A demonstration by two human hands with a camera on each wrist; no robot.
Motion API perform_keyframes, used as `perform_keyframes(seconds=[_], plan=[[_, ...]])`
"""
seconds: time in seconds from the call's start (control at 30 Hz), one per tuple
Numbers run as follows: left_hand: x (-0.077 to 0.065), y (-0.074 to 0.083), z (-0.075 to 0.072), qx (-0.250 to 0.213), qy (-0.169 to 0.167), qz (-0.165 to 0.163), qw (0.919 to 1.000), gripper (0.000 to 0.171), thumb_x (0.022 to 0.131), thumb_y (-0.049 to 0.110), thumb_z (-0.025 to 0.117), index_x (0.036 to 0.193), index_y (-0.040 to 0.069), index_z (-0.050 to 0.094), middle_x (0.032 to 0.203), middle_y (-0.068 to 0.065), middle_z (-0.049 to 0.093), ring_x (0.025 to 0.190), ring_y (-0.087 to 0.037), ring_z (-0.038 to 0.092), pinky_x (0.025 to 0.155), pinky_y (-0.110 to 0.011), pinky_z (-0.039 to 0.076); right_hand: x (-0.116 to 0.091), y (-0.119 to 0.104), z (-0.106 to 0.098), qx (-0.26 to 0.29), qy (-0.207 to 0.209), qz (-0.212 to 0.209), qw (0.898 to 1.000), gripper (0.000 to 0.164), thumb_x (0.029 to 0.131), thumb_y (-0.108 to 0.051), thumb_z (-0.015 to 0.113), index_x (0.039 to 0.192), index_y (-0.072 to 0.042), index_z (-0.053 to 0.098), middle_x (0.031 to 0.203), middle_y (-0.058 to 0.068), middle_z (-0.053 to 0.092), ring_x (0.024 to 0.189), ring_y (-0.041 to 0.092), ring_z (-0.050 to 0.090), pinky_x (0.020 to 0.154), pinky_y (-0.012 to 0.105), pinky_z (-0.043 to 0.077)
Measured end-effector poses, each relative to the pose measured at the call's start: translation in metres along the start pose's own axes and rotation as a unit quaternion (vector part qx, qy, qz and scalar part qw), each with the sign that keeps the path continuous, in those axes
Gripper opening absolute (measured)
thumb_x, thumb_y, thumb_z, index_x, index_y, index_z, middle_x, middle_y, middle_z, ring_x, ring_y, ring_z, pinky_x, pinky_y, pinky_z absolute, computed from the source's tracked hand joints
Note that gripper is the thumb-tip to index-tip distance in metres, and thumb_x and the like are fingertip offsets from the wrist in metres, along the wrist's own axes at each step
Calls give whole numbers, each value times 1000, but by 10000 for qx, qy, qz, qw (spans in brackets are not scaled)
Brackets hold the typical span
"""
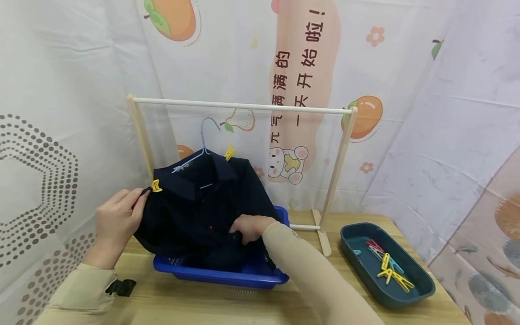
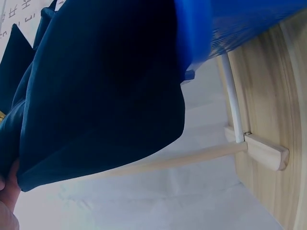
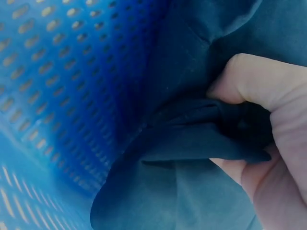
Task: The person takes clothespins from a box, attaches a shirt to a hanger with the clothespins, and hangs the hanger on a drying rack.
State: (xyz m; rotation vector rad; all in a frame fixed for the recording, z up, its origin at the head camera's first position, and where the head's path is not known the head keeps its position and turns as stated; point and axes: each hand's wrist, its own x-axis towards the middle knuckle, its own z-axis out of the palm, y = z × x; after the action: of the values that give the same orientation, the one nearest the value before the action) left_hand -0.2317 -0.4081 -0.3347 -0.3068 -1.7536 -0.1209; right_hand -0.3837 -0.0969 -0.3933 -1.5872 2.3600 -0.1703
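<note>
A dark navy collared shirt (image 1: 183,221) hangs on a light blue wire hanger (image 1: 203,135), its lower part inside a blue perforated basket (image 1: 219,277). At the shirt's left shoulder my left hand (image 1: 122,216) pinches the cloth beside a yellow clothespin (image 1: 156,186). A second yellow clothespin (image 1: 229,153) sits on the other shoulder. My right hand (image 1: 252,227) grips the shirt front lower down, above the basket. In the right wrist view, my right thumb and fingers (image 3: 259,81) hold a fold of the fabric. The hanger's hook is off the rod.
Behind the basket stands a drying rack with a white rod (image 1: 243,106) and wooden legs (image 1: 339,167). To the right, a dark green tray (image 1: 355,266) holds several coloured clothespins (image 1: 386,262). A printed curtain (image 1: 227,58) backs the wooden table (image 1: 162,307).
</note>
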Motion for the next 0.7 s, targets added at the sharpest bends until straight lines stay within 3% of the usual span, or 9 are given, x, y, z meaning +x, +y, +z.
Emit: perform_keyframes(seconds=[0.13,0.4,0.7], plan=[[2,-1,-1,66,88,-4,9999,20,93,18,63,84,1,69,70,-13,62,54,-31,57,44,-46,39,-4,-2,-10,-159,82,-143,9997,33,83,7,78,87,-25,70,88,-11,60,81,6,54,66,19,45],[6,1,-3,127,147,16,9998,21,93,19,63,81,1,67,70,-13,61,54,-30,57,44,-45,38,-13,-4,-31,-588,375,-391,9968,27,85,1,80,97,-22,72,94,-11,61,87,8,52,77,18,43],[8,4,-5,119,183,12,9998,20,93,18,64,83,1,68,71,-14,62,55,-31,58,44,-47,40,-26,-4,-47,-622,727,-482,9942,35,85,-1,79,112,-22,74,102,-9,63,91,8,54,81,18,44]])
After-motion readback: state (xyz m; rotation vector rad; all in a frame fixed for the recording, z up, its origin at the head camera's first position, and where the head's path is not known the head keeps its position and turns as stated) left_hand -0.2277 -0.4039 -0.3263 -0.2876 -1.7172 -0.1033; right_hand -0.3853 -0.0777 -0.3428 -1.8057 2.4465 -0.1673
